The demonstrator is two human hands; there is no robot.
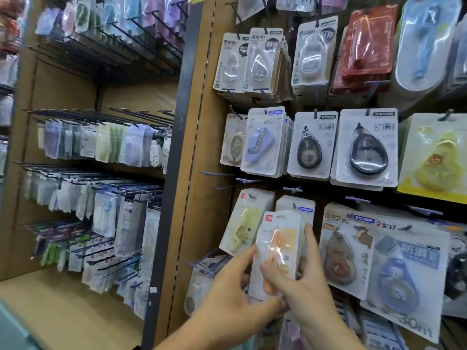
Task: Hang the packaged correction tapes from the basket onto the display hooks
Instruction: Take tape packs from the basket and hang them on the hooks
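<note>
Nearest, held upright in both hands: one packaged correction tape (278,238). Left hand (227,286) pinching its left edge. Right hand (303,281) curled round the lower right, thumb across the front, forefinger up the side. White card, red logo at the top left corner, clear blister over a peach-orange dispenser. Just behind, hanging yellow packs (242,223). Above those, empty hooks (293,189). Higher still, black teardrop tapes (367,152).

Bright, even indoor light; glare streaks the blister packs (427,44) at upper right. Left-side racks (101,147) are smeared with blur, and wide-angle distortion bends the frame edges.
</note>
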